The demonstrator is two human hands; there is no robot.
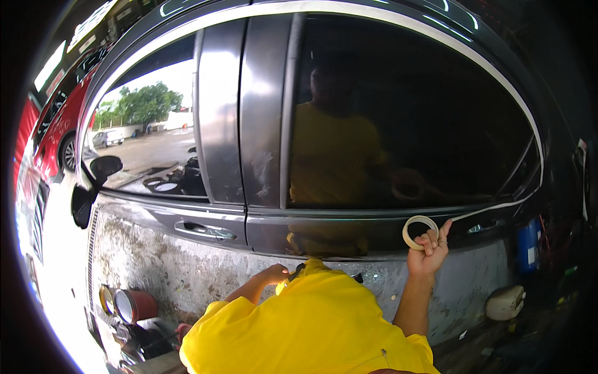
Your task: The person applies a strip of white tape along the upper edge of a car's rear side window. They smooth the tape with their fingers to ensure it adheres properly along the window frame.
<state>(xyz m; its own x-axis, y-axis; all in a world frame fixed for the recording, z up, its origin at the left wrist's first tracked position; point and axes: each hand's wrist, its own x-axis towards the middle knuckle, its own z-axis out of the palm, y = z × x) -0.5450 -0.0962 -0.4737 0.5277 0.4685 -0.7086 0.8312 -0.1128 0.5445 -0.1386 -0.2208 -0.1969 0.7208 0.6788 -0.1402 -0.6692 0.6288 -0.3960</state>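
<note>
My right hand (431,249) is closed on a pale roll of masking tape (406,240), its index finger stretched up against the door. From this finger a narrow strip of tape (492,207) runs right to the rear corner of the window trim. The dark car door (336,230) stands directly in front of me, beneath a black rear window (411,112). My left hand (274,274) is low by the waist of my yellow shirt (305,311), its fingers curled beside a small black thing (297,272). What it holds, if anything, is hidden.
A light band (349,7) follows the window's upper edge. The side mirror (84,202) juts out at left. On the stained concrete floor (156,262) stand a red bucket (137,305) and a whitish jug (504,303). A blue container (529,245) is at right, a red car (59,124) far left.
</note>
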